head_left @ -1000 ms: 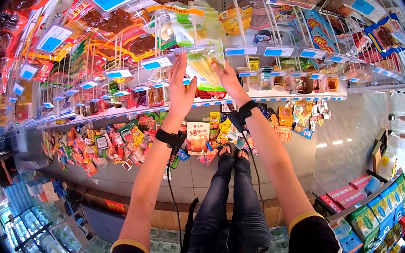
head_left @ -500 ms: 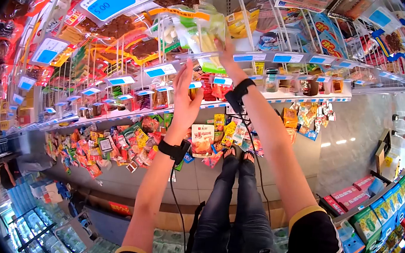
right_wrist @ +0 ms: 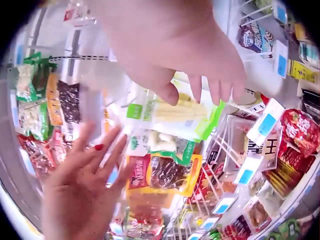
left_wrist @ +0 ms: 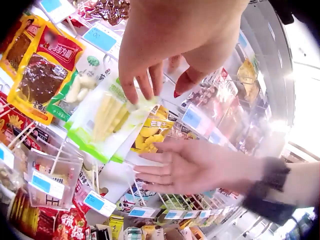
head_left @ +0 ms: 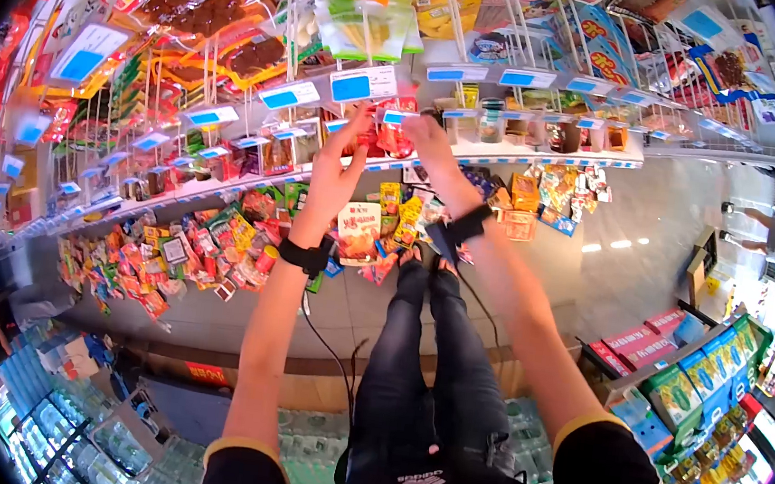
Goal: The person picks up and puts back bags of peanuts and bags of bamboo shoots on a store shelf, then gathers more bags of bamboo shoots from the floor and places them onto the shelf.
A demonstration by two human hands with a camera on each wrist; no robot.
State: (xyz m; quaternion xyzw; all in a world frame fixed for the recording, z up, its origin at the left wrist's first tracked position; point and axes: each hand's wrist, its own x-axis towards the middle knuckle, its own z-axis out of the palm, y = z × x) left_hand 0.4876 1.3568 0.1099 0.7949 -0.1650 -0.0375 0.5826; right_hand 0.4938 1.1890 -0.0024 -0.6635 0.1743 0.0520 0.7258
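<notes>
A clear bag with a green edge and pale yellow sticks inside [head_left: 364,27] hangs on the rack, among snack packs on hooks. In the head view my left hand [head_left: 333,174] is lifted just below it, fingers relaxed and holding nothing. My right hand [head_left: 437,162] is a little to its right, also bare, its fingertips blurred near a red packet [head_left: 395,128]. The left wrist view shows the right hand [left_wrist: 192,165] with fingers spread beside the bag [left_wrist: 110,117]. In the right wrist view the left hand [right_wrist: 82,187] is spread below the bag.
White hooks carry price tags [head_left: 362,83] that jut toward the hands. Below runs a low shelf [head_left: 550,155] with jars. Many loose snack packs [head_left: 205,250] lie on the floor around the feet, with a white-and-red pouch [head_left: 360,234] near them. Boxes [head_left: 644,343] stand at right.
Both hands were at the bag a second ago, touching its sides; the left hand came away first, then the right. The bag now hangs on the rack and both hands are lower.
</notes>
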